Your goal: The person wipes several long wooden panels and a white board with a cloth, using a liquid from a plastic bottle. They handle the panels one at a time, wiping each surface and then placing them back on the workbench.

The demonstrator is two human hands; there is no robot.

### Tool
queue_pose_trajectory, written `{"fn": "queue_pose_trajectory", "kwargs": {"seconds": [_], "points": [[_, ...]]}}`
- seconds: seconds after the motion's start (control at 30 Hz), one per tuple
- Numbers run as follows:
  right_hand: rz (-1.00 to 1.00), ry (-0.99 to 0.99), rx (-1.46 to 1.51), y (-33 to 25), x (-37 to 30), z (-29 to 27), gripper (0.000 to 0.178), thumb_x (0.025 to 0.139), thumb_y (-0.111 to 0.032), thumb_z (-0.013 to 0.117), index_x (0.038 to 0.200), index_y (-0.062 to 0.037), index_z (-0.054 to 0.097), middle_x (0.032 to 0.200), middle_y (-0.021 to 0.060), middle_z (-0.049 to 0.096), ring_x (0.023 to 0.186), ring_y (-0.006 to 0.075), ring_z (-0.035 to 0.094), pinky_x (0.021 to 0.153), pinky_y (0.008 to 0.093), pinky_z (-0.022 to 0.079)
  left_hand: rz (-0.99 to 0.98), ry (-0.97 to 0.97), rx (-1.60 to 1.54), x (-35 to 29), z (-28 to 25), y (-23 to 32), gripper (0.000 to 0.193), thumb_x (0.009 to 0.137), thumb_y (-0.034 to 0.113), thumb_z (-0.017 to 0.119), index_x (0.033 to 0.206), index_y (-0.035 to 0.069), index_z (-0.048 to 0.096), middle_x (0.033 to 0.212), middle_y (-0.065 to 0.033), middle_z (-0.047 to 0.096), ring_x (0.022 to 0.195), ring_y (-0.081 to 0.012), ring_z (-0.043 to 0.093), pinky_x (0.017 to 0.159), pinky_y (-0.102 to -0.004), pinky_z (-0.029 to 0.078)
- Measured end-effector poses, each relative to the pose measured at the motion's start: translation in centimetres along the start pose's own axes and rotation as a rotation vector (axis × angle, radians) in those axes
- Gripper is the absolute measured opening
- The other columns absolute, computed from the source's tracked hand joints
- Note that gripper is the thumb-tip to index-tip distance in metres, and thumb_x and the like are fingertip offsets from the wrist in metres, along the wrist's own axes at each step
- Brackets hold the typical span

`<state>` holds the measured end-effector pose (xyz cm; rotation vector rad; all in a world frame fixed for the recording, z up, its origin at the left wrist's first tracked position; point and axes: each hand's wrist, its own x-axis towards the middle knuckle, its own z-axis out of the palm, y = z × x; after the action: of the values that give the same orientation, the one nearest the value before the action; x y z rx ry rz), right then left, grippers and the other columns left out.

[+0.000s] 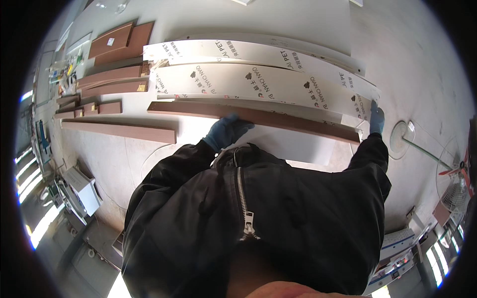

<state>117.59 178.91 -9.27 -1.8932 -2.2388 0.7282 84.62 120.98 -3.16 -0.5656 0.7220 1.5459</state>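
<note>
Both hands wear blue gloves. My left hand is at the near edge of a long brown board, its thumb side touching that edge and its fingers loosely apart. At the right ends of the long boards, my right hand has its fingers against the end of a white film-covered board with dark printing; its thumb is hidden. This board lies just beyond the brown one. Farther off, a second film-covered board runs alongside it, roughly parallel.
Several brown panels and strips lie at the left of the white work surface. A separate brown strip sits nearer on the left. On the right stands a fan with a green pole and round base.
</note>
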Motion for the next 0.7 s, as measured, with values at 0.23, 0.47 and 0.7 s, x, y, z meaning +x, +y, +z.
{"fn": "queue_pose_trajectory", "kwargs": {"seconds": [0.23, 0.47, 0.7], "points": [[0.096, -0.058, -0.283, -0.6, 2.6, -2.8, 0.077, 0.088, -0.069, 0.069, 0.105, 0.0052, 0.077, 0.103, 0.023, 0.078, 0.098, 0.0352, 0.073, 0.086, 0.0451, 0.054, 0.087, 0.165, 0.038, 0.5, -0.7, -2.3, 0.049, 0.108, 0.023, 0.059, 0.142, -0.009, 0.045, 0.125, -0.0343, 0.065, 0.114, -0.0408, 0.071, 0.091, -0.039, 0.066], [0.149, -0.387, 0.034, 0.1, 2.7, -7.0, 0.08, 0.09, -0.072, 0.065, 0.127, -0.0016, 0.073, 0.114, 0.0137, 0.074, 0.102, 0.0258, 0.066, 0.086, 0.0431, 0.053, 0.127, 0.457, 0.331, 0.6, 3.5, -1.6, 0.043, 0.108, 0.031, 0.059, 0.131, -0.006, 0.057, 0.115, -0.0267, 0.073, 0.103, -0.0383, 0.075, 0.077, -0.0377, 0.065], [0.028, -0.62, -0.07, -7.2, 0.4, -15.9, 0.048, 0.095, -0.057, 0.064, 0.117, -0.0162, 0.076, 0.096, 0.0034, 0.071, 0.081, 0.0152, 0.063, 0.062, 0.0362, 0.048, 0.07, 0.25, 0.07, 0.9, -0.2, -3.0, 0.044, 0.109, 0.03, 0.058, 0.135, -0.005, 0.056, 0.124, -0.0287, 0.069, 0.112, -0.0383, 0.071, 0.084, -0.0388, 0.063]]}}
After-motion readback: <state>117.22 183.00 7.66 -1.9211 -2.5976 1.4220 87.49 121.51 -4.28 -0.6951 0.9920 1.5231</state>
